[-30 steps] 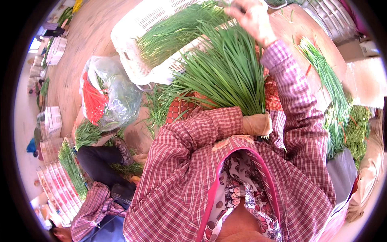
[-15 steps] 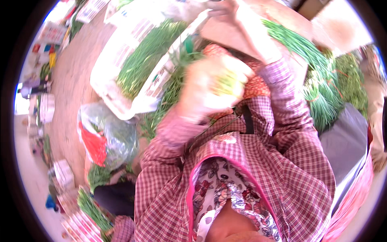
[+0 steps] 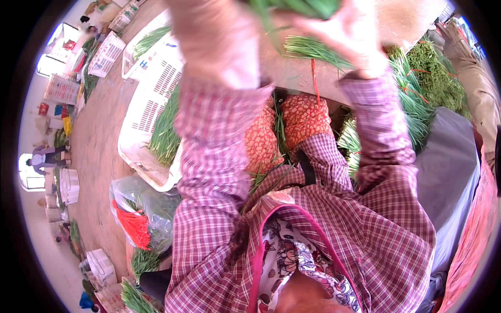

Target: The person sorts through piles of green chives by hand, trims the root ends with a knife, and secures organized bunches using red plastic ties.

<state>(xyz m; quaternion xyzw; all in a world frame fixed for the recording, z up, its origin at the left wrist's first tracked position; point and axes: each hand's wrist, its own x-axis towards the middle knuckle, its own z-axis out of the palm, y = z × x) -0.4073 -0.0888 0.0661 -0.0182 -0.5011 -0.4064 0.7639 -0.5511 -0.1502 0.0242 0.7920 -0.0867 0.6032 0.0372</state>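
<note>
My left hand [image 3: 219, 47] is stretched forward at the top left, smeared by motion, its fingers beyond the upper edge. My right hand [image 3: 357, 39] reaches over the table, thumb spread away from the fingers, which are partly cut off. Between both hands, at the upper edge, a blurred bunch of long green stalks [image 3: 305, 6] shows; whether either hand grips it is unclear. Below my right thumb, more thin green stalks [image 3: 315, 51] lie on the brown tabletop [image 3: 292, 78]. A red tie [image 3: 315, 78] hangs over the table's near edge beside them.
At left stands a white plastic crate [image 3: 148, 122] with green stalks [image 3: 167, 128]. Nearer are a clear plastic bag [image 3: 162, 203] and a bundle of red ties [image 3: 133, 224]. Tied green bunches [image 3: 412, 99] lie at right, beside a grey covered block [image 3: 451, 156]. Orange patterned cloth [image 3: 308, 117] covers my knees.
My left hand, which held a bunch above my lap, has swung forward to the upper edge. My right hand has moved right, its thumb now spread. The stalks and red tie on the table have come into view.
</note>
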